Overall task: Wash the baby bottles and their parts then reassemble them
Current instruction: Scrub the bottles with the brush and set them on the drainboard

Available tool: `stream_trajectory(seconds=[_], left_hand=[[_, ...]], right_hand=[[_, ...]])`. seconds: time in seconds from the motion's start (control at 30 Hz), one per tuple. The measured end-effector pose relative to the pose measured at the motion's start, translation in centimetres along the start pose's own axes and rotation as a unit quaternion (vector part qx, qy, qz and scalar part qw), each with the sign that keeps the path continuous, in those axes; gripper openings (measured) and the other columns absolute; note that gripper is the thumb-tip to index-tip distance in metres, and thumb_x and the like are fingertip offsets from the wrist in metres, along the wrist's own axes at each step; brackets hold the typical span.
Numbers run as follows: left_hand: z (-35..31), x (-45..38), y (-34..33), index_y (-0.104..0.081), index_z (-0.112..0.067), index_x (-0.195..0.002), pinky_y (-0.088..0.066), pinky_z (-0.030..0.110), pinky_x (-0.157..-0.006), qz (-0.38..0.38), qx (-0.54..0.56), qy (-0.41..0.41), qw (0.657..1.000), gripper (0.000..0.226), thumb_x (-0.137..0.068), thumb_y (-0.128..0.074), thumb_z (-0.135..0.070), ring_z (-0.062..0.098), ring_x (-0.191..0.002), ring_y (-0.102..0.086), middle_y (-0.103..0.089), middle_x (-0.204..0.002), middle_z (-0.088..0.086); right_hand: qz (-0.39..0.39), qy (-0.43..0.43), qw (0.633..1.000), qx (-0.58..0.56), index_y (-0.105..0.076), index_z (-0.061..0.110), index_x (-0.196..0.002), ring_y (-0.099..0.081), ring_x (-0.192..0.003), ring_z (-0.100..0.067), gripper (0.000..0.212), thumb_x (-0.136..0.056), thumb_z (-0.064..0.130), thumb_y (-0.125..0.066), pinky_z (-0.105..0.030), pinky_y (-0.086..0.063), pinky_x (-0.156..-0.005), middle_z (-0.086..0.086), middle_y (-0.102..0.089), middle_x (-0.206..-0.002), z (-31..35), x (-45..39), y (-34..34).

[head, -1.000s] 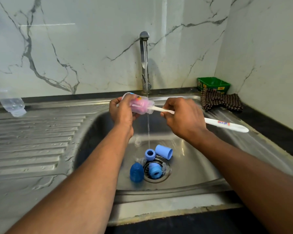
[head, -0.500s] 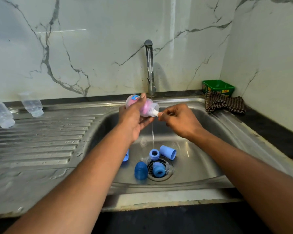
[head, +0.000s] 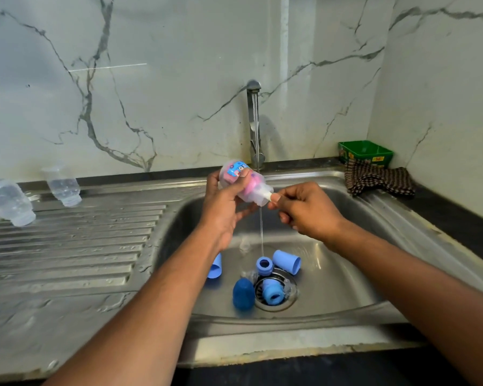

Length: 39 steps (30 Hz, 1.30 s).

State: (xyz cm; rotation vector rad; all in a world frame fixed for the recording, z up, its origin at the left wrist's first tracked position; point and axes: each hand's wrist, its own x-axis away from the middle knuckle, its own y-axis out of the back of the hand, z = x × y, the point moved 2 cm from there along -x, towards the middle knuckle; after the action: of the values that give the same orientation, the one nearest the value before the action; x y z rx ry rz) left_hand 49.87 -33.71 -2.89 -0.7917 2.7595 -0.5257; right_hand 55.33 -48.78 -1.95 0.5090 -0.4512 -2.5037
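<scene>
Left hand (head: 223, 210) grips a clear plastic baby bottle with pink brush head inside (head: 241, 181), tilted over the steel sink basin (head: 346, 268). Right hand (head: 304, 208) pinches what appears to be the white brush handle (head: 267, 195) at the bottle's mouth. Blue caps and collars (head: 265, 280) lie around the drain; two clear bottles (head: 34, 195) rest on the drainboard.

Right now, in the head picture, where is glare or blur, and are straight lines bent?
Head view: glare streak on the marble wall and bright reflections on the sink basin; the two clear bottles at far left look soft; wide-angle lens bows the counter edge and wall corner.
</scene>
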Motion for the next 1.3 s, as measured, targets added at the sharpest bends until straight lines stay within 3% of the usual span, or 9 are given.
stream_trajectory(seconds=[0.17, 0.3, 0.43, 0.53, 0.67, 0.8, 0.93, 1.13, 1.3], left_hand=[[-0.3, -0.6, 1.2, -0.061, -0.039, -0.106, -0.045, 0.025, -0.067, 0.025, -0.058, -0.04, 0.997, 0.04, -0.071, -0.079, -0.033, 0.013, -0.088, -0.058, -0.062, -0.113, 0.002], [0.5, -1.3, 3.1, -0.055, -0.026, -0.125, -0.053, 0.023, -0.054, -0.096, -0.114, -0.023, 0.989, 0.054, -0.086, -0.066, 0.009, 0.013, -0.073, -0.058, -0.053, -0.101, 0.007], [-0.7, -1.6, 2.8, -0.055, -0.014, -0.104, -0.058, 0.031, -0.056, -0.269, -0.029, 0.006, 0.963, 0.014, -0.101, -0.043, -0.008, 0.021, -0.063, -0.063, -0.06, -0.089, 0.007], [-1.0, -2.3, 2.5, -0.051, -0.013, -0.117, -0.06, 0.042, -0.074, -0.304, -0.062, 0.03, 0.95, 0.033, -0.101, -0.046, -0.041, 0.031, -0.087, -0.068, -0.062, -0.103, 0.01], [1.5, -2.5, 2.7, -0.059, -0.009, -0.121, -0.058, 0.047, -0.082, -0.225, -0.159, 0.11, 0.955, 0.068, -0.077, -0.073, -0.06, 0.034, -0.094, -0.068, -0.067, -0.114, 0.014], [1.7, -3.2, 1.8, -0.055, -0.002, -0.124, -0.056, 0.039, -0.073, -0.133, -0.05, 0.03, 0.989, 0.052, -0.086, -0.074, -0.032, 0.021, -0.083, -0.063, -0.065, -0.104, 0.011], [0.9, -2.7, 0.5, -0.05, -0.01, -0.113, -0.052, 0.031, -0.058, -0.036, 0.048, -0.061, 0.996, 0.033, -0.089, -0.069, -0.02, 0.014, -0.076, -0.055, -0.055, -0.084, 0.0], [0.9, -1.8, 1.1, -0.053, -0.026, -0.105, -0.056, 0.038, -0.063, 0.017, -0.003, -0.017, 1.0, 0.034, -0.079, -0.075, -0.03, 0.021, -0.093, -0.06, -0.06, -0.111, 0.003], [0.5, -1.3, 1.1, -0.053, -0.019, -0.111, -0.054, 0.025, -0.051, 0.022, 0.001, 0.08, 0.997, 0.033, -0.085, -0.074, -0.024, 0.017, -0.064, -0.064, -0.07, -0.09, 0.007]], right_hand=[[0.059, -0.081, 0.983, -0.151, -0.07, 0.008, -0.089, -0.024, -0.038, -0.005, 0.024, -0.102, 0.018, -0.052, -0.016, -0.018, -0.036, 0.001, -0.042, -0.053, -0.2, 0.4, 0.3], [0.073, -0.073, 0.98, -0.168, -0.07, 0.011, -0.089, -0.026, -0.037, -0.004, 0.025, -0.102, 0.02, -0.05, -0.015, -0.02, -0.035, 0.003, -0.042, -0.055, -0.1, -0.1, 0.5], [-0.007, 0.032, 0.994, 0.103, -0.073, 0.017, -0.085, -0.039, -0.041, -0.002, 0.022, -0.1, 0.023, -0.057, -0.016, -0.034, -0.046, 0.004, -0.053, -0.056, -0.1, -0.3, 0.1], [0.016, 0.025, 0.975, 0.222, -0.074, 0.018, -0.089, -0.043, -0.046, -0.009, 0.021, -0.098, 0.031, -0.059, -0.024, -0.037, -0.049, 0.003, -0.055, -0.055, -0.7, -0.2, -0.5], [0.063, 0.016, 0.969, 0.238, -0.074, 0.013, -0.092, -0.049, -0.053, -0.015, 0.023, -0.097, 0.031, -0.06, -0.031, -0.041, -0.053, -0.002, -0.062, -0.063, -0.7, 0.5, -1.9], [0.067, -0.055, 0.996, -0.006, -0.073, 0.003, -0.095, -0.034, -0.042, -0.007, 0.021, -0.098, 0.019, -0.059, -0.02, -0.028, -0.04, -0.003, -0.051, -0.059, -0.3, 0.6, -2.2], [0.102, -0.13, 0.975, -0.151, -0.067, 0.007, -0.093, -0.022, -0.041, -0.006, 0.025, -0.103, 0.022, -0.048, -0.017, -0.016, -0.037, 0.002, -0.037, -0.056, -0.3, 0.2, -1.4], [0.109, -0.163, 0.97, -0.143, -0.064, 0.011, -0.086, -0.021, -0.039, -0.006, 0.029, -0.103, 0.025, -0.045, -0.018, -0.015, -0.035, 0.003, -0.034, -0.055, -1.1, 0.1, -1.4], [0.096, -0.205, 0.94, -0.255, -0.059, 0.011, -0.085, -0.017, -0.033, -0.003, 0.027, -0.103, 0.025, -0.044, -0.015, -0.012, -0.03, 0.006, -0.031, -0.051, -1.1, 0.4, -0.6]])
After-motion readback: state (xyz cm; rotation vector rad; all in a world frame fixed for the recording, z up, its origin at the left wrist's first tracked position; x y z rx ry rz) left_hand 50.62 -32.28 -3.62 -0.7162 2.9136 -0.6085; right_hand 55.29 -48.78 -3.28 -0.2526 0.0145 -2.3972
